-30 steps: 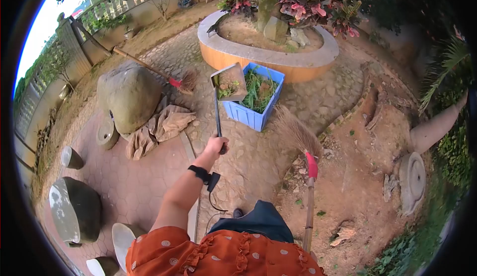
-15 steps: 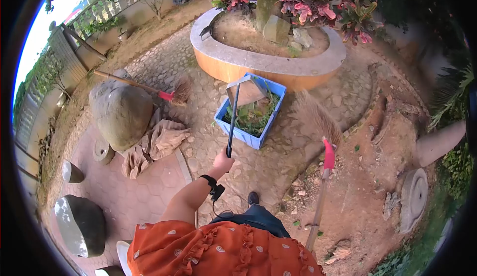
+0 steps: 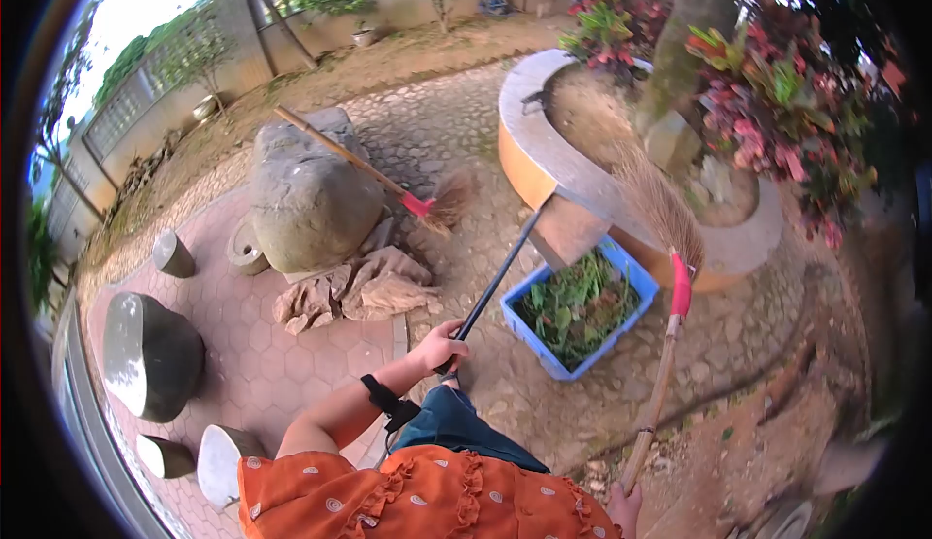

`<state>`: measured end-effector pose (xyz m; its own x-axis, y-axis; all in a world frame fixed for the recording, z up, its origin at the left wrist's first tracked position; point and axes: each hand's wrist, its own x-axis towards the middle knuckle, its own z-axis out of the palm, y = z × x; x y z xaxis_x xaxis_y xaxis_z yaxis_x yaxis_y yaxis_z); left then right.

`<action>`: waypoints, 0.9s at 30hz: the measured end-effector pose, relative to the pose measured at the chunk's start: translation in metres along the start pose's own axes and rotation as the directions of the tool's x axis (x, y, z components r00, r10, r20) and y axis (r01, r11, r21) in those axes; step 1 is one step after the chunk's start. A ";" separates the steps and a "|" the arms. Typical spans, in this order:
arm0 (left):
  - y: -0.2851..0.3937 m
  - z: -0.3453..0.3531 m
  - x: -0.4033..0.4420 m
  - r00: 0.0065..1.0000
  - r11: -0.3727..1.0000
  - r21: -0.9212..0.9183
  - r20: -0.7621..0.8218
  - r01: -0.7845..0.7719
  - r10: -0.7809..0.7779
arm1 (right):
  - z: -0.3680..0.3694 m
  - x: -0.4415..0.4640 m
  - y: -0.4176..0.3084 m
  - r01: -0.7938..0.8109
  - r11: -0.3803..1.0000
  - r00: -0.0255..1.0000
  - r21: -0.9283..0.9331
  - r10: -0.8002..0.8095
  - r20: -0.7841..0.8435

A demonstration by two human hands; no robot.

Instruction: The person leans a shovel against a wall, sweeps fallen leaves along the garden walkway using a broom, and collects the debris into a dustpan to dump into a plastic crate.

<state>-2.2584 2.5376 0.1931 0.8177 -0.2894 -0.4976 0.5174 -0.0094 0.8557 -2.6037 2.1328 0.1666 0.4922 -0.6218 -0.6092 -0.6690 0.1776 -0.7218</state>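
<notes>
My left hand [image 3: 442, 347] is wrapped round the black handle of a long-handled dustpan [image 3: 571, 230]. The pan is held tilted at the far left edge of a blue plastic crate [image 3: 571, 377]; whether they touch I cannot tell. Green leaves and plant clippings [image 3: 575, 308] fill much of the crate. At the bottom edge, my right hand [image 3: 625, 508] grips the wooden handle of a broom [image 3: 660, 376]. The broom's pink binding and straw bristles point away from me, in front of the planter.
A curved stone planter [image 3: 529, 102] holds a tree and colourful shrubs. A second broom [image 3: 354, 162] leans on a big boulder [image 3: 313, 199], with brown rocks [image 3: 374, 291] beside it. Stone stools [image 3: 173, 255] and a stone table [image 3: 150, 356] stand at left.
My view has turned left. The dustpan has shifted from over the crate to its far left edge. The right-hand broom is raised, and my right hand has come into view.
</notes>
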 end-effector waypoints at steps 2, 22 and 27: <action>0.043 -0.031 0.001 0.995 0.974 -0.205 0.029 0.100 -0.096 | 0.040 0.036 -0.016 0.072 0.995 0.997 -0.067 -0.070 0.031; 0.233 -0.289 0.228 0.955 0.826 -0.540 -0.127 0.161 -0.270 | 0.410 0.195 -0.343 0.412 0.830 0.831 -0.375 -0.174 0.528; 0.281 -0.339 0.365 0.944 0.750 -0.643 -0.124 0.158 -0.305 | 0.488 0.298 -0.441 0.550 0.659 0.765 -0.513 -0.152 0.626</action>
<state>-1.7291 2.7541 0.2033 0.6452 -0.1517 -0.7488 0.6794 0.5623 0.4715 -1.8904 2.2419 0.1432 0.8265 -0.0253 -0.5624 -0.4561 -0.6158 -0.6425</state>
